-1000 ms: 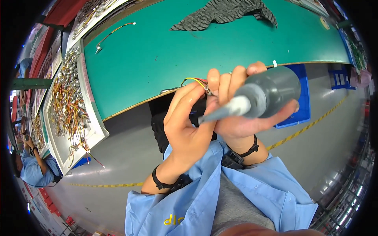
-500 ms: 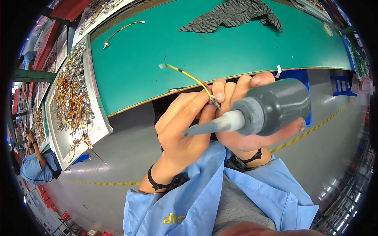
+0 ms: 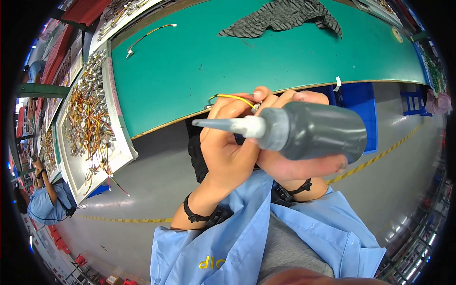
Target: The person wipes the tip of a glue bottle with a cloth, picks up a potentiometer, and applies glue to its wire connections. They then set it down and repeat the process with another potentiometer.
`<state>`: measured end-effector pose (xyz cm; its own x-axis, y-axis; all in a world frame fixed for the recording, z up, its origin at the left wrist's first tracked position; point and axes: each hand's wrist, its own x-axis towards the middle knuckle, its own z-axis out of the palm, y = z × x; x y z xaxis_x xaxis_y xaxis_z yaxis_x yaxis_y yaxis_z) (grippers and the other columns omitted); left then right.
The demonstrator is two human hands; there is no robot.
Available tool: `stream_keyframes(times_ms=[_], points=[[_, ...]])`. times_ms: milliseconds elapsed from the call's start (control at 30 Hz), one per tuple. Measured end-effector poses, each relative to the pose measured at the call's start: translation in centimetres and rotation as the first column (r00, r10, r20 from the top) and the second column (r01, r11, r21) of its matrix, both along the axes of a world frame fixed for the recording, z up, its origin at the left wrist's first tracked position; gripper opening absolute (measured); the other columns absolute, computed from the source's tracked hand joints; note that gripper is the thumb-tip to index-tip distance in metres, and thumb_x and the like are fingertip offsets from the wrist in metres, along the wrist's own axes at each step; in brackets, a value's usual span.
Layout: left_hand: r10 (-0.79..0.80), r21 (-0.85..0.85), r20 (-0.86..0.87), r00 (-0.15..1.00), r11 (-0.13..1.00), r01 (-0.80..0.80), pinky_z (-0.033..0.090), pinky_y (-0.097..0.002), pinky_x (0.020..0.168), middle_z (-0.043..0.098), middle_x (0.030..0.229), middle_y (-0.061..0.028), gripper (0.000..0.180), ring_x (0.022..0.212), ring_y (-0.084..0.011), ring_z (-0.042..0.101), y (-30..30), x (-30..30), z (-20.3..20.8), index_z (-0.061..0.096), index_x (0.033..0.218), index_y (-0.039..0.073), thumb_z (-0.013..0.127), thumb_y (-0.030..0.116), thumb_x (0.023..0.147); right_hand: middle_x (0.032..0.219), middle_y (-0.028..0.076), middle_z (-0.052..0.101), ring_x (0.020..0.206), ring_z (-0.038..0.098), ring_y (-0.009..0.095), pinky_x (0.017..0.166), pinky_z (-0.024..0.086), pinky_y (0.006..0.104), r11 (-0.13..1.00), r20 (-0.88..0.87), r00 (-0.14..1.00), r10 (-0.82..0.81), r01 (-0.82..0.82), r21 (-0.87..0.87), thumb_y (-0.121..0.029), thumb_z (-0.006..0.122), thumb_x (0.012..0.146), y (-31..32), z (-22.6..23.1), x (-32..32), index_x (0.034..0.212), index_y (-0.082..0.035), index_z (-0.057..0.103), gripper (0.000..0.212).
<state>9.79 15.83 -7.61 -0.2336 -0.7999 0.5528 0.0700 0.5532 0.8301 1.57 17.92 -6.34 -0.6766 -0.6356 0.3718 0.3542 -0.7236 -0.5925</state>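
Observation:
A squeeze bottle (image 3: 327, 128) of dark grey liquid lies sideways in my right hand (image 3: 289, 166), under the thumb and against the palm. Its white cap and long tapered nozzle point left, passing in front of my left hand (image 3: 223, 159). The fingertips of both hands meet at a small metal part with wires (image 3: 256, 107), just off the table's near edge. My left hand pinches it, and the yellow and red wires loop back over that hand. The bottle and fingers hide most of the metal part.
On the green table (image 3: 175, 80) lie another wired metal part (image 3: 129, 53), a striped grey cloth (image 3: 285, 20) and a tape roll (image 3: 397, 35). A white tray (image 3: 124, 151) of wired parts stands left; a blue bin (image 3: 365, 111) sits below the right edge. Another person (image 3: 50, 202) works far left.
The bottle has turned so its nozzle points more level and sits higher. My left hand has rotated, and the wires that stuck out toward the table now curl over it.

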Motion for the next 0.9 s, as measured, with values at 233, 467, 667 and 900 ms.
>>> stream_keyframes(times_ms=[233, 467, 667, 900], points=[[-0.147, 0.240, -0.165, 0.975, 0.953, 0.185, 0.051, -0.0294, 0.079, 0.061, 0.104, -0.0157, 0.028, 0.092, -0.0205, 0.062, -0.3, 1.4, 1.4, 0.059, 0.111, -0.009, 0.061, -0.010, 0.083, 0.088, 0.007, 0.055, 0.076, 0.055, 0.020, 0.090, 0.043, 0.0474, 0.921, -0.082, 0.962, 0.262, -0.275, -0.275, -0.086, 0.044, 0.073, -0.4, -0.9, -4.5, 0.116, -0.001, 0.046, 0.095], [-0.194, 0.225, -0.235, 0.952, 0.942, 0.248, 0.051, -0.0283, 0.081, 0.059, 0.105, -0.0154, 0.025, 0.090, -0.0186, 0.061, 0.0, 2.0, 2.2, 0.059, 0.112, -0.009, 0.057, -0.009, 0.087, 0.087, 0.006, 0.053, 0.071, 0.051, 0.019, 0.093, 0.041, 0.0508, 0.936, -0.195, 0.955, 0.225, -0.267, -0.228, -0.079, 0.059, 0.070, 1.0, 1.2, -7.1, 0.119, -0.001, 0.046, 0.094], [-0.177, 0.143, -0.046, 0.983, 0.973, 0.182, 0.048, -0.0238, 0.073, 0.059, 0.103, -0.0152, 0.027, 0.084, -0.0166, 0.060, -0.2, 1.5, 1.4, 0.060, 0.112, -0.007, 0.059, -0.010, 0.085, 0.098, 0.011, 0.057, 0.076, 0.053, 0.018, 0.083, 0.048, 0.0461, 0.943, -0.094, 0.950, 0.298, -0.278, 0.182, -0.070, 0.065, 0.075, 2.0, 2.9, -4.7, 0.126, -0.005, 0.047, 0.085], [-0.196, 0.376, 0.081, 0.977, 0.914, 0.152, 0.041, -0.0192, 0.068, 0.063, 0.101, -0.0148, 0.026, 0.083, -0.0141, 0.058, 0.8, 2.3, 0.2, 0.063, 0.107, -0.006, 0.063, -0.009, 0.081, 0.100, 0.013, 0.058, 0.078, 0.056, 0.021, 0.079, 0.050, 0.0418, 0.950, -0.027, 0.954, 0.297, -0.293, 0.111, -0.069, 0.065, 0.076, 2.0, 2.1, -5.2, 0.125, -0.002, 0.046, 0.085]])
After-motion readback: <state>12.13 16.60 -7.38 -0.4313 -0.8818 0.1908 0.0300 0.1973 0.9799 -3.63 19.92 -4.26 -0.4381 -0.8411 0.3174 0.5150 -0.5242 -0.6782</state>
